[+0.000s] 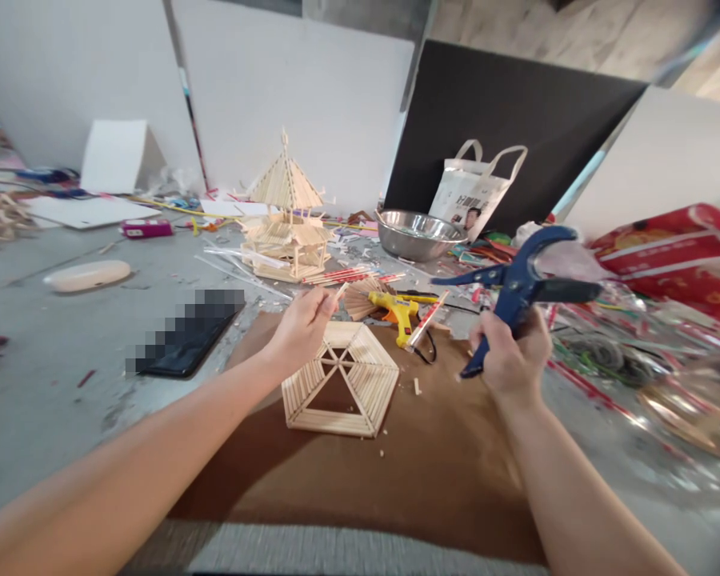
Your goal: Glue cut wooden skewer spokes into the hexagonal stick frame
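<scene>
My left hand (305, 330) pinches a short, thin wooden stick (340, 291) above the far-left side of a hexagonal wooden stick frame (340, 422). The frame lies on a brown board (432, 480); spokes meet at its middle, and rows of sticks fill several sections, with the near one largely open. My right hand (512, 352) is wrapped round a blue pipe cutter (519, 280), raised to the right of the frame, its curved jaw pointing up and right. Small wooden offcuts (417, 386) lie on the board beside the frame.
A yellow glue gun (401, 316) lies at the board's far edge. Behind stand a stick-built pagoda (286, 232), a metal bowl (420, 237) and a white bag (471, 192). A dark phone (186, 352) is at left, near a white oval case (87, 276). Plastic packaging clutters the right.
</scene>
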`<state>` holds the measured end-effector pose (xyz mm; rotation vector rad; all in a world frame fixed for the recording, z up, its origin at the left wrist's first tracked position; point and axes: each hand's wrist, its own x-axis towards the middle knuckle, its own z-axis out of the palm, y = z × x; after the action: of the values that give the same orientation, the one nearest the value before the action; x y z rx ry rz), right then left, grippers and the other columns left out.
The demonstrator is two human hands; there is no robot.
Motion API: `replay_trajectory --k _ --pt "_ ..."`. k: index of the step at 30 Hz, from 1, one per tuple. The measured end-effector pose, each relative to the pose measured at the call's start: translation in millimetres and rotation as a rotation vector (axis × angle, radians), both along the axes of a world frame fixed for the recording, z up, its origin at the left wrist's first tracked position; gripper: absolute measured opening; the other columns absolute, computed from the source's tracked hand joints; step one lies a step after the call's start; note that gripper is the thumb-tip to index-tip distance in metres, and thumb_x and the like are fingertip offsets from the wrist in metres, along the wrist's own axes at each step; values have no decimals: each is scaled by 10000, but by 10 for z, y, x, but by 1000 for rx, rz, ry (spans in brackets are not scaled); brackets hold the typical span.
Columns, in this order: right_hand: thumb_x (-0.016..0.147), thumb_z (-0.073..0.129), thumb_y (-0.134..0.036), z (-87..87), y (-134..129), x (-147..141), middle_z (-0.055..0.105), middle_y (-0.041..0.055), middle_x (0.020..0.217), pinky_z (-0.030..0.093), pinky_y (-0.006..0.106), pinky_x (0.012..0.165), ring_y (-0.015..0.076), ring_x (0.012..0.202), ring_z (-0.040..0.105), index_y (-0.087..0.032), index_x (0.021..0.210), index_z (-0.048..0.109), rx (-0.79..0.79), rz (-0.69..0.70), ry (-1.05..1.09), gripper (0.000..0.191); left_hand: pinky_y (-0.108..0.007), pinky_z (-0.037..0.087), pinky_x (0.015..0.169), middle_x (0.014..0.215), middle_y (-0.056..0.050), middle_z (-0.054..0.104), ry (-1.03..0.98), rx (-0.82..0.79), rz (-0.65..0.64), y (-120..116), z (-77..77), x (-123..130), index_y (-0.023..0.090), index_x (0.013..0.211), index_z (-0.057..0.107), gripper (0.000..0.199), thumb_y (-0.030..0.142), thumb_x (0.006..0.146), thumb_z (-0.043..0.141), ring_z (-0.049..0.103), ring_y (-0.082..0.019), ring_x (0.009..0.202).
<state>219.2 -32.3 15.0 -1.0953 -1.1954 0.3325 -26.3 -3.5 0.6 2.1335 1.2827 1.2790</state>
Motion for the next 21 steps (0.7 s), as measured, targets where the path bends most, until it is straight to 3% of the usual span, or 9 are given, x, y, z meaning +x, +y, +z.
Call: replay_trajectory --k 3,8,11,13,17,21 --pt "669 501 -232 12 -134 -247 361 -82 468 254 199 345 66 340 373 -196 660 388 -101 366 217 119 -261 368 672 792 -38 538 -76 -44 -28 -29 -16 35 143 837 489 306 337 829 253 471 -126 733" --pt "662 481 -252 -21 -244 -405 339 -79 467 221 192 327 56 311 348 -189 700 430 -315 660 396 90 -257 386 682 814 -35 548 -208 -135 -149 -57 -42 90 156 797 463 279 369 821 284 498 -114 739" --pt "658 474 -262 -28 -284 -439 343 -76 477 215 193 329 52 306 340 -191 713 436 -337 734 453 97 -209 381 517 680 -3 539 -237 -298 -280 -103 -14 118 166 742 408 264 379 821 273 483 -74 535" --pt "659 473 -253 -36 -304 -469 377 -68 507 221 194 329 45 307 338 -193 709 436 -322 759 473 86 -176 323 426 573 32 488 -246 -347 -295 -147 24 140 171 697 372 261 377 822 271 406 -47 425" --pt "656 461 -223 -73 -294 -526 518 -15 728 327 225 380 76 424 455 -214 805 469 -294 764 503 149 -164 299 423 502 58 378 -246 -286 -176 -251 106 198 175 657 347 255 364 818 292 364 -46 435" --pt "671 373 -254 -102 -221 -495 572 45 836 426 333 568 171 683 549 -219 919 488 -313 742 406 276 -188 309 449 491 54 389 -145 -275 -183 -358 130 263 176 659 350 259 348 830 261 371 -57 442"
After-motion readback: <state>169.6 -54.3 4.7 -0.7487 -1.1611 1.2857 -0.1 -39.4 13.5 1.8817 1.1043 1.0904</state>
